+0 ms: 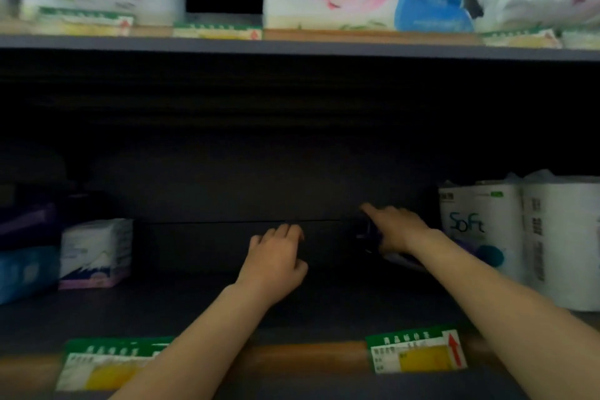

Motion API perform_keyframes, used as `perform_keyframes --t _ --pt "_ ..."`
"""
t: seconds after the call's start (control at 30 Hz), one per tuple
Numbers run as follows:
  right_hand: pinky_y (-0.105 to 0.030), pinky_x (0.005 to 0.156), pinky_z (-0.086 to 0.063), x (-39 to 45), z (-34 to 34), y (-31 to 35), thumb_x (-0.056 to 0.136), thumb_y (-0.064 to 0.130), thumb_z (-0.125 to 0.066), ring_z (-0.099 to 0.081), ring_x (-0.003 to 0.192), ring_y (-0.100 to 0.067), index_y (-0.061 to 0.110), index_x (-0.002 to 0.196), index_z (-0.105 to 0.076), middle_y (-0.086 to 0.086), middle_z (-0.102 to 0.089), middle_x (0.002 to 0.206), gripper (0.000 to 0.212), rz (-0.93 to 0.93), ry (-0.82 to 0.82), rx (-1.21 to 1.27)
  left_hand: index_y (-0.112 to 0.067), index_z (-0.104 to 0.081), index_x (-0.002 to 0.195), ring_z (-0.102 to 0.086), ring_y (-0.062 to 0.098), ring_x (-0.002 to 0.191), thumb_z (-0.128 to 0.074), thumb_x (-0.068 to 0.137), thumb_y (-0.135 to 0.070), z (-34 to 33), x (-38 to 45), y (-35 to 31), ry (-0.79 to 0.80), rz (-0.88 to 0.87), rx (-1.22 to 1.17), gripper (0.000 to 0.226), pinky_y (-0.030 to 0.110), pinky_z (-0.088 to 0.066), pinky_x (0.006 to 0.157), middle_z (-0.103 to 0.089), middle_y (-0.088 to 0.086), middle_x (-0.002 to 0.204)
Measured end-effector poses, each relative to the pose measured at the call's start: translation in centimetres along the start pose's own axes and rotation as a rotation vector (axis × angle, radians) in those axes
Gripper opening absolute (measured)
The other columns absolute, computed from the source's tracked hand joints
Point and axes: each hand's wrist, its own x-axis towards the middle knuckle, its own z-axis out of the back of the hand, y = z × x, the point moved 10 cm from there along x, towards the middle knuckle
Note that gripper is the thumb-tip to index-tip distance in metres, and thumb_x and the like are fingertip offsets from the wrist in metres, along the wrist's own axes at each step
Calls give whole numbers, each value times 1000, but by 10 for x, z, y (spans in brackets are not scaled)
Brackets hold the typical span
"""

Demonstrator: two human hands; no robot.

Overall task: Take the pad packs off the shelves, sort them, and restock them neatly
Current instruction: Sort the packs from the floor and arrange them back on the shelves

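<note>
A white pack with a pink base [96, 253] is showing beside a blue pack [27, 273]. Right of them, white rolls [480, 234] are showing teal "Soft" lettering. Green-and-yellow price labels [417, 352] are lining the dark shelf's edge [292, 357].

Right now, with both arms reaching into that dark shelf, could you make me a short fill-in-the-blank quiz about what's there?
1. The tall white roll pack at the right of the lower shelf bears the word ____.
2. The right hand rests on a dark, ____-toned pack.
3. The left hand lies on the bare shelf floor with its palm facing ____.
4. The price tag below the right forearm shows a red ____.

Missing words: Soft; purple; down; arrow
</note>
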Motion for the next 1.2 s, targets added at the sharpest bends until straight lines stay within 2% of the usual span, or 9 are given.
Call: perform_keyframes --t 0.13,0.27,0.4,0.53,0.6,0.87,0.97,1.1,1.2 --pt "-27 90 -49 -26 79 84 71 18 -77 -59 103 -15 30 134 -27 1 -57 114 82 333 -192 547 -26 -22 142 -33 18 129 -67 80 -38 45 -14 33 -70 84 -283 77 36 -28 105 -36 -4 141" --pt "-16 86 -49 -73 131 189 68 11 -80 -60 95 -2 35 130 -29 10 -55 104 84 645 -197 684 -31 -20 143 -37 19 128 -81 55 -46 96 -49 93 -111 126 -497 108 40 -35 107 -42 0 137" --pt "-19 95 -46 -97 172 259 66 18 -83 -57 104 -3 41 132 -26 15 -50 109 91 761 -342 831 -29 -47 107 -62 5 92 -87 43 -40 155 -107 159 -286 176 -818 76 27 -52 85 -64 -7 104" --pt "-30 103 -42 -99 161 316 56 39 -83 -49 117 -9 39 143 -17 7 -41 126 109 713 -210 928 -22 -53 98 -67 5 81 -86 54 -13 198 -161 207 -455 247 -1009 56 24 -55 70 -68 0 96" --pt "-25 97 -45 -104 154 340 58 36 -84 -55 106 -4 38 143 -19 12 -46 118 107 713 -183 890 -20 -54 99 -67 4 79 -76 62 -4 206 -185 226 -474 281 -1134 46 20 -54 65 -67 0 96" --pt "-6 68 -44 -180 161 411 55 50 -74 -55 77 12 21 123 -46 16 -54 95 79 718 -218 833 -19 -62 101 -68 7 83 -92 30 -46 186 -279 257 -67 401 -1420 81 27 -57 76 -72 -5 91" --pt "-19 77 -51 -204 108 429 61 48 -81 -59 91 3 17 125 -49 11 -60 109 78 674 -45 681 -23 -70 90 -70 10 86 -92 28 -50 138 -335 256 274 514 -1284 71 26 -57 71 -73 -5 90" --pt "-16 79 -38 -250 -25 436 65 44 -80 -51 98 -8 20 128 -43 9 -52 114 77 605 284 525 -21 -62 111 -67 7 90 -86 18 -62 50 -427 244 785 638 -850 104 22 -53 71 -70 -3 104" --pt "-13 67 -35 -302 -127 442 66 38 -82 -50 89 -8 24 124 -41 16 -49 98 72 574 561 511 -15 -59 106 -59 17 90 -78 45 -51 -10 -477 210 964 606 -734 73 29 -44 76 -66 12 106"
